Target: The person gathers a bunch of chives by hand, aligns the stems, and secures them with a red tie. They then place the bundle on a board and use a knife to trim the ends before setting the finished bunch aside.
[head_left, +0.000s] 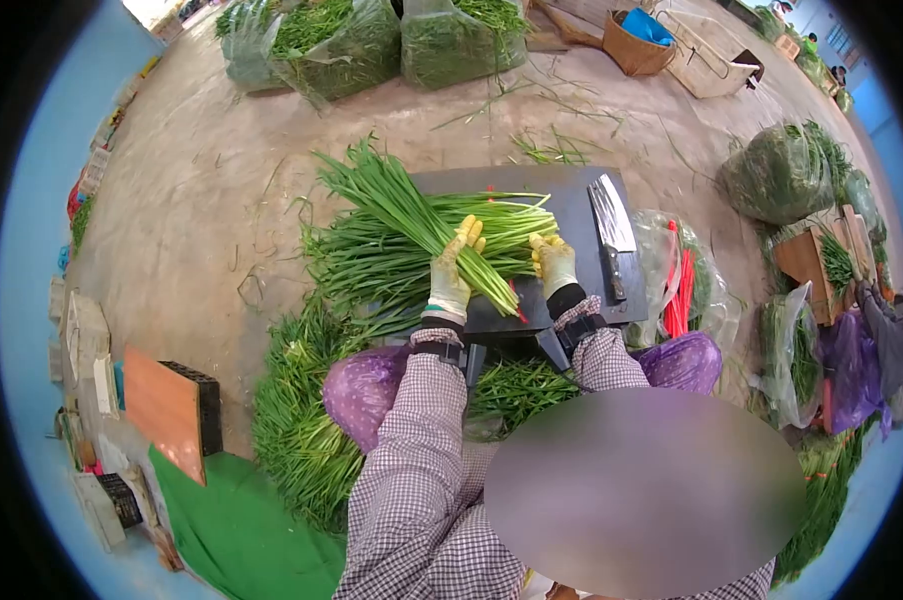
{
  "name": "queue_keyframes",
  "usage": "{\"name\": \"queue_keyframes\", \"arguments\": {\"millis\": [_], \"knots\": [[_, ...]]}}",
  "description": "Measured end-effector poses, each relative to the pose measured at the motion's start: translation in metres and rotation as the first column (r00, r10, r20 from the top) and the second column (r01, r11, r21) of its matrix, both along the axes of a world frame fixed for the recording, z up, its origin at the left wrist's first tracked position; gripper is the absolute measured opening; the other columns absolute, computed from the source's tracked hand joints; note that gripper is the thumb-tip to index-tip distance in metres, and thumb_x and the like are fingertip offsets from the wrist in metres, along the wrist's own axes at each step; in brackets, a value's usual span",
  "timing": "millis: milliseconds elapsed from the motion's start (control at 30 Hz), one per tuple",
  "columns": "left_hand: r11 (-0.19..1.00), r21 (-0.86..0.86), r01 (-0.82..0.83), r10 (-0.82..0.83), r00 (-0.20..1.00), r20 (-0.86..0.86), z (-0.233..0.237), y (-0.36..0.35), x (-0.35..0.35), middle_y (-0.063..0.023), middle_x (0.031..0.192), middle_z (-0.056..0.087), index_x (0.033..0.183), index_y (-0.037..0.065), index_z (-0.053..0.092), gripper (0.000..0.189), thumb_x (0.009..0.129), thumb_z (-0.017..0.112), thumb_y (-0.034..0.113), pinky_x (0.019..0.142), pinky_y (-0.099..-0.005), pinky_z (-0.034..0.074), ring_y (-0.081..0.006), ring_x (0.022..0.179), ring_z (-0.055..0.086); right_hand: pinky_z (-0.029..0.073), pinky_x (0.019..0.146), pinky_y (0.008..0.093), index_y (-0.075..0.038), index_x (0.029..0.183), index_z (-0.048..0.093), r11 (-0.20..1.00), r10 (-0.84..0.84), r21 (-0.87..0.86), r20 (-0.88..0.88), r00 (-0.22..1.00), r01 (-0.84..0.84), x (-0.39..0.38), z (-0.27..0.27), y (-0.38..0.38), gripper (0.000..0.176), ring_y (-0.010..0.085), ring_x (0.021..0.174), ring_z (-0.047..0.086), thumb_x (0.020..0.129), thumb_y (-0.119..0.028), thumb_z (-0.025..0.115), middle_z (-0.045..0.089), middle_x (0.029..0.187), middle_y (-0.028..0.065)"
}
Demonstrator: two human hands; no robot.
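My left hand (pixel 453 278), in a white glove with yellow fingers, is closed around a slanting bunch of garlic chives (pixel 386 195). Its leaves point to the upper left, its pale ends to the lower right. Below it lies a larger pile of chives (pixel 371 255) on a dark board (pixel 581 200). My right hand (pixel 555 265), gloved alike, is at the pale stem ends, its fingers curled; what they pinch, if anything, is hidden. A cleaver (pixel 611 225) lies right of that hand. A red strip (pixel 520 315) shows partly beneath the chives.
More chives (pixel 306 420) are heaped left of my knees. Red strips (pixel 679 290) lie on a plastic bag beside the board. Large bags of greens (pixel 346 55) stand ahead, near a basket (pixel 633 48) and a white crate (pixel 706 60). Another full bag (pixel 779 180) stands right.
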State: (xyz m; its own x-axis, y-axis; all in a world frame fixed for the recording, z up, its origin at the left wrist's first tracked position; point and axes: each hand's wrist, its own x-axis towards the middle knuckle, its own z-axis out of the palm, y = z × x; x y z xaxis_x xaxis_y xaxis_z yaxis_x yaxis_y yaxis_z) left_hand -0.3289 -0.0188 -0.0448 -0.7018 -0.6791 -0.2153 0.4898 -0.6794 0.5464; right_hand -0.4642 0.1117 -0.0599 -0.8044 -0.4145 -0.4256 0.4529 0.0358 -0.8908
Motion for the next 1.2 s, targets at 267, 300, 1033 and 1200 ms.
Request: {"name": "queue_keyframes", "arguments": {"millis": [267, 300, 1033, 1200], "knots": [[0.990, 0.138, 0.031, -0.014, 0.992, -0.127, -0.018, -0.010, 0.004, -0.0235, 0.149, 0.047, 0.125, -0.006, 0.050, 0.035, 0.095, 0.061, 0.009, 0.110, -0.0433, 0.046, -0.0342, 0.136, 0.049, 0.030, 0.043, 0.0229, -0.010, 0.089, 0.059, 0.931, 0.136, -0.360, 0.189, 0.973, -0.060, -0.002, 0.004, 0.035, 0.010, 0.0052, 0.046, 0.037, 0.096, -0.015, 0.065, 0.044, 0.061, -0.0072], [0.990, 0.135, 0.028, -0.012, 0.993, -0.118, -0.017, -0.010, 0.004, -0.0235, 0.148, 0.047, 0.125, -0.006, 0.050, 0.035, 0.095, 0.061, 0.009, 0.111, -0.0435, 0.046, -0.0343, 0.137, 0.048, 0.030, 0.043, 0.0228, -0.009, 0.089, 0.059, 0.882, 0.127, -0.472, 0.224, 0.966, -0.007, -0.006, 0.006, 0.039, 0.011, 0.0051, 0.046, 0.035, 0.097, -0.016, 0.064, 0.044, 0.061, -0.0067], [0.989, 0.065, -0.132, 0.141, 0.978, -0.157, 0.033, 0.055, 0.020, -0.0123, 0.123, 0.067, 0.117, 0.005, 0.061, 0.022, 0.097, 0.063, 0.014, 0.091, -0.0340, 0.056, -0.0168, 0.099, 0.066, 0.051, 0.092, 0.0389, -0.006, 0.149, 0.040, 0.672, 0.740, 0.740, -0.672, -0.032, -0.007, 0.073, 0.123, 0.070, 0.080, 0.0304, 0.112, 0.062, 0.083, -0.037, 0.075, 0.063, 0.125, 0.0183], [0.980, 0.144, -0.137, 0.165, 0.965, -0.205, 0.049, 0.046, 0.023, -0.0107, 0.129, 0.065, 0.126, 0.004, 0.060, 0.033, 0.099, 0.061, 0.022, 0.100, -0.0348, 0.050, -0.0194, 0.116, 0.061, 0.056, 0.069, 0.0368, -0.008, 0.139, 0.049, 0.643, 0.729, 0.752, -0.659, -0.184, -0.144, 0.030, 0.058, 0.037, 0.051, 0.0268, 0.084, 0.069, 0.091, -0.022, 0.060, 0.067, 0.106, 0.0138]]}}
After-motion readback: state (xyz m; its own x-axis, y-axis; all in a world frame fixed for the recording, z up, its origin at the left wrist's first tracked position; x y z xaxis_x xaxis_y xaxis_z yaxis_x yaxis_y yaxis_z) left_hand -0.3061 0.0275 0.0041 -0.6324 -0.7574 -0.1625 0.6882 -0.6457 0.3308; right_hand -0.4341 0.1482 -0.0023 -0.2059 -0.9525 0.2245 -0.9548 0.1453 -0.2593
